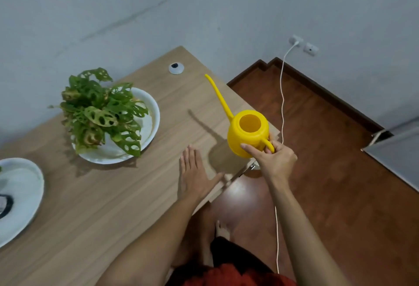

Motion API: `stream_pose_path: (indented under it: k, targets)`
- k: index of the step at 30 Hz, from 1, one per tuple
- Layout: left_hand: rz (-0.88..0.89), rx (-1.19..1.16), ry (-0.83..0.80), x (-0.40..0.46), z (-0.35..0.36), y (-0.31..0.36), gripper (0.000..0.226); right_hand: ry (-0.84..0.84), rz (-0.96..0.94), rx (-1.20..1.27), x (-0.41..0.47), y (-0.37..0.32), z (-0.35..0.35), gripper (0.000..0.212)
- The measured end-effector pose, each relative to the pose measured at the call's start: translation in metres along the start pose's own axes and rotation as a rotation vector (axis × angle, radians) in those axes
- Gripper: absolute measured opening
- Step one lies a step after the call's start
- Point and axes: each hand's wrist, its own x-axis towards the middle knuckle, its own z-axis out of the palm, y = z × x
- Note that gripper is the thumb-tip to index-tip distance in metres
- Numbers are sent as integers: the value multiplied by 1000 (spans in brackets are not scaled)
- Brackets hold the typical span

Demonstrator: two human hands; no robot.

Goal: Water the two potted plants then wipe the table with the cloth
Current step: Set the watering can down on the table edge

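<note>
A yellow watering can (246, 137) with a long thin spout hangs above the table's right edge, spout pointing up and away. My right hand (271, 158) grips its handle. My left hand (195, 174) lies flat on the wooden table (113, 206), fingers apart, holding nothing. A leafy green plant (102, 111) with holed leaves stands in a white round pot (149, 108) at the back left. A second white pot (20, 195) shows at the left edge, its plant out of view. No cloth is in sight.
A small white disc (176, 68) lies near the table's far corner. A grey wall runs behind. To the right is brown wooden floor (340, 183) with a white cable (282, 108) running from a wall socket (295, 40). My bare feet stand below the table edge.
</note>
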Motion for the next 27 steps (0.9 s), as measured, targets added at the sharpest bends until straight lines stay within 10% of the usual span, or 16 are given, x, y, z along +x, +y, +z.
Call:
stream_pose_path:
  k: [7, 18, 27]
  targets:
    - [-28, 65, -39, 6, 17, 3, 128, -64, 13, -13, 35, 33, 15, 32]
    - [-46, 101, -90, 8, 16, 4, 127, -118, 117, 1, 48, 54, 32, 65]
    - [-55, 86, -108, 7, 12, 6, 126, -47, 114, -6, 45, 59, 32, 53]
